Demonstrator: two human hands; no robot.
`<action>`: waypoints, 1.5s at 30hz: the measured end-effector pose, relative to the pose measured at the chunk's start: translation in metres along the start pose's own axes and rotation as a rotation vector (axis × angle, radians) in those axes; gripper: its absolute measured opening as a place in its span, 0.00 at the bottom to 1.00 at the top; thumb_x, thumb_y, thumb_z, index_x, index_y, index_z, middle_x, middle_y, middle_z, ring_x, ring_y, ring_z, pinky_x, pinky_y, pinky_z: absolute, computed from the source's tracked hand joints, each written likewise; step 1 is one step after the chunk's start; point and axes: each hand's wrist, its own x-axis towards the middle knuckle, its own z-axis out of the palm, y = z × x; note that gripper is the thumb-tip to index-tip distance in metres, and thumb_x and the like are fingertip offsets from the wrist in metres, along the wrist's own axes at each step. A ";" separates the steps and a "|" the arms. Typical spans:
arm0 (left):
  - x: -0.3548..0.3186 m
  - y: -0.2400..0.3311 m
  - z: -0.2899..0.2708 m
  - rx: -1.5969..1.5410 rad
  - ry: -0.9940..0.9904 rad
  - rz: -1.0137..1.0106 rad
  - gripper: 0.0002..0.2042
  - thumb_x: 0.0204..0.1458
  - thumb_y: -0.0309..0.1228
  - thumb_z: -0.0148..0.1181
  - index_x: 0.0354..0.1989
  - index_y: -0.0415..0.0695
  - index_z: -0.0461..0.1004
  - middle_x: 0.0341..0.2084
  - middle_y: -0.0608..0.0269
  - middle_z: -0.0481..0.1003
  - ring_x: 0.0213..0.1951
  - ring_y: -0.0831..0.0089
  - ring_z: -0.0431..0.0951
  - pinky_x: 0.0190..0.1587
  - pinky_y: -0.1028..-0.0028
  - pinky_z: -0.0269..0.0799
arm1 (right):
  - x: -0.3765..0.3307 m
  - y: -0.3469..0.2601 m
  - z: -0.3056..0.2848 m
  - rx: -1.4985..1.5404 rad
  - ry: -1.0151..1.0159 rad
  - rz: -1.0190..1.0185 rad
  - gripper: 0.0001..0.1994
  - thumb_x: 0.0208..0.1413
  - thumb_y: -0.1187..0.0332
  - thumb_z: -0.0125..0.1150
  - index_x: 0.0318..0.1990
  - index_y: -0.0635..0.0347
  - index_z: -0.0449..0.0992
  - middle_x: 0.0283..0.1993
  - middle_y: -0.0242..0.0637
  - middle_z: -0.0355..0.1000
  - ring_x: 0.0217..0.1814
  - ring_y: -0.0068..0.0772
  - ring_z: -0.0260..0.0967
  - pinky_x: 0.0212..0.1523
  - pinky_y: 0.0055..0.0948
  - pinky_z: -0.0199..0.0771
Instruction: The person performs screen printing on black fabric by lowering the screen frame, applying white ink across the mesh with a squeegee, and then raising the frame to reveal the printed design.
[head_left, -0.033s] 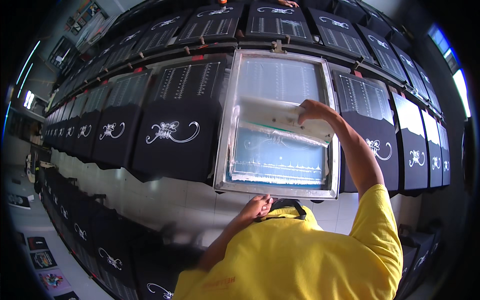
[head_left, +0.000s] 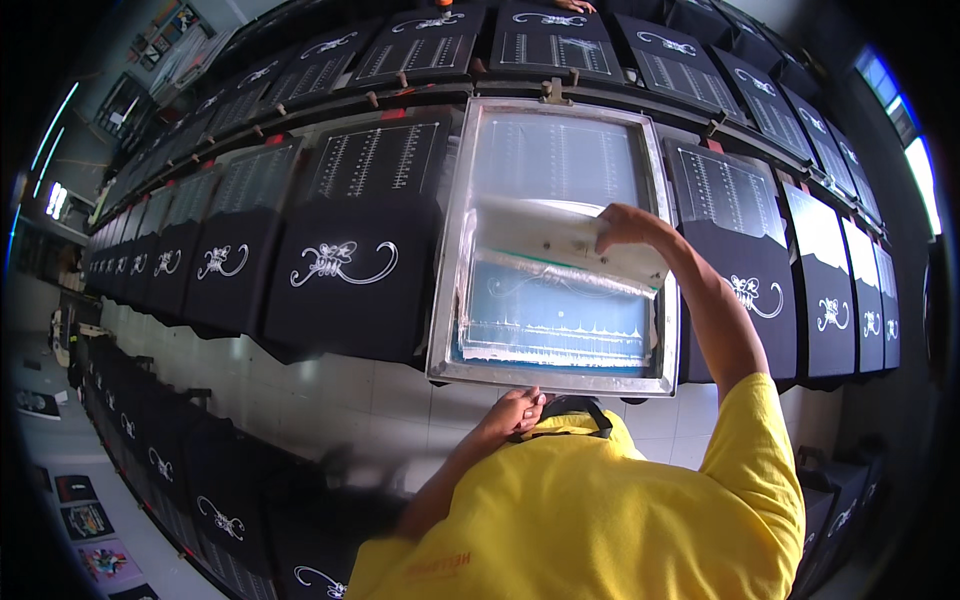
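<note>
A metal-framed printing screen (head_left: 447,300) lies flat over a black garment on the long table in front of me. Its mesh is bluish with a pale ornament pattern. My right hand (head_left: 625,228) reaches across the screen and grips the top of a wide whitish squeegee (head_left: 545,235), whose blade rests across the middle of the mesh. My left hand (head_left: 515,408) curls on the near edge of the frame. My yellow sleeve and shirt (head_left: 610,510) fill the lower part of the view.
Black garments with a white swirl print (head_left: 340,262) line the table to both sides. Another row of black garments (head_left: 215,515) runs at the lower left, beyond a tiled floor strip (head_left: 330,395). Someone else's hand (head_left: 572,5) shows at the top edge.
</note>
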 end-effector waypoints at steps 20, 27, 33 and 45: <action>0.001 -0.001 -0.005 -0.170 -0.067 -0.048 0.16 0.68 0.41 0.43 0.28 0.48 0.67 0.13 0.76 0.57 0.11 0.85 0.53 0.12 0.82 0.46 | -0.163 -0.054 0.150 -0.343 0.500 -0.238 0.11 0.43 0.72 0.63 0.37 0.58 0.74 0.35 0.34 0.74 0.40 0.37 0.74 0.44 0.37 0.76; 0.001 0.005 -0.001 -0.136 -0.041 -0.088 0.16 0.68 0.40 0.41 0.28 0.48 0.66 0.13 0.76 0.57 0.10 0.85 0.53 0.12 0.82 0.46 | -0.184 -0.050 0.193 -0.431 0.472 -0.205 0.16 0.44 0.71 0.61 0.44 0.57 0.71 0.46 0.34 0.70 0.50 0.38 0.69 0.50 0.39 0.69; 0.003 0.005 -0.005 -0.211 -0.058 -0.131 0.15 0.67 0.43 0.42 0.30 0.49 0.66 0.13 0.76 0.57 0.10 0.85 0.53 0.13 0.82 0.46 | -0.154 -0.043 0.173 -0.425 0.539 -0.233 0.15 0.44 0.72 0.59 0.43 0.56 0.72 0.45 0.35 0.71 0.47 0.39 0.70 0.48 0.39 0.70; -0.034 0.028 0.026 0.458 0.140 0.132 0.13 0.66 0.37 0.48 0.36 0.43 0.73 0.15 0.72 0.62 0.14 0.82 0.61 0.17 0.82 0.58 | -0.168 -0.048 0.179 -0.405 0.478 -0.228 0.15 0.45 0.71 0.61 0.44 0.57 0.72 0.45 0.35 0.71 0.48 0.39 0.70 0.48 0.38 0.71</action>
